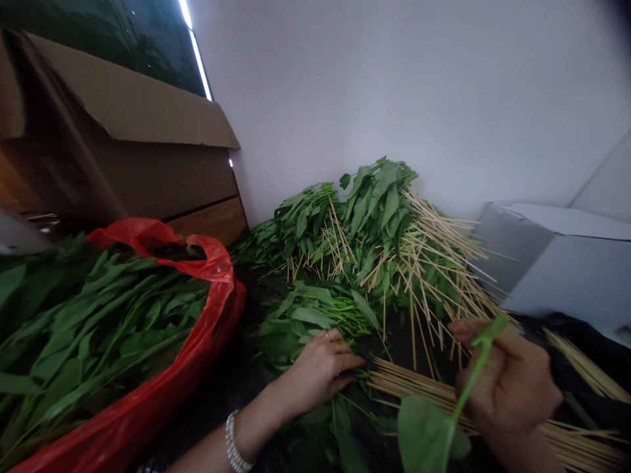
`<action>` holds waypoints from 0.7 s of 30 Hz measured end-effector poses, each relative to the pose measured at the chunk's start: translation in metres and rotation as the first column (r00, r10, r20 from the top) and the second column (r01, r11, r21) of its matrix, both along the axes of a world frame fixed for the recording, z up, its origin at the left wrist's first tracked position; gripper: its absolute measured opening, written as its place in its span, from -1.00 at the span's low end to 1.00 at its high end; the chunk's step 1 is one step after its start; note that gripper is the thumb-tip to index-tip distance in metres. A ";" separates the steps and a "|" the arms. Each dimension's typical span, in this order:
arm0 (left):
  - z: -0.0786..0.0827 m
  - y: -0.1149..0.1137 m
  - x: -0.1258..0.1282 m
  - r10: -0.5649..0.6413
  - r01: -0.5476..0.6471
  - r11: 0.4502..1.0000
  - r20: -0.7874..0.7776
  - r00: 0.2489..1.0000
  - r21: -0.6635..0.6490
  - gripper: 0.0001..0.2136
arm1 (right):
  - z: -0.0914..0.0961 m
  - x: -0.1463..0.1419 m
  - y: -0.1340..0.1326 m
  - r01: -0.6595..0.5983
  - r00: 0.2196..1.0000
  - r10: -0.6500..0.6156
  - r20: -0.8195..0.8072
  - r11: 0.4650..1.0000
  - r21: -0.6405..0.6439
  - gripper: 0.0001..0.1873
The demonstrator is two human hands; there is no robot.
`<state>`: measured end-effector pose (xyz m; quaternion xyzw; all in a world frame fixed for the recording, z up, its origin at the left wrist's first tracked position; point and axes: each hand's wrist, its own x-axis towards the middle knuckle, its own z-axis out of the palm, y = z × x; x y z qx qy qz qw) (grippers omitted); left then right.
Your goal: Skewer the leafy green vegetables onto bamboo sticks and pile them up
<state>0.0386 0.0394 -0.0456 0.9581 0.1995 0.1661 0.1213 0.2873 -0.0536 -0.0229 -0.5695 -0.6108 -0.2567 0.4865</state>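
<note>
My right hand is closed in a pinch on a green leafy stem, held up with a broad leaf hanging toward the bottom edge. Palm down, my left hand lies among loose leafy greens, its thumb and forefinger a little apart near the ends of a row of thin bamboo skewers. Whether those fingertips touch a stem is hard to see. The skewers run beneath my right hand. Behind both hands is a heap of leafy greens threaded on skewers, the bare sticks pointing right.
A red plastic bag full of long leafy greens stands at left. Behind it is an open cardboard box. A white box sits at right, with more skewers on black plastic before it. A pale wall rises behind.
</note>
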 end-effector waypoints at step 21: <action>0.014 0.016 -0.012 0.618 0.193 0.503 0.507 0.601 -0.843 -0.73 | -0.011 -0.061 0.019 -0.191 0.893 0.223 0.390 0.974 -0.118 -0.68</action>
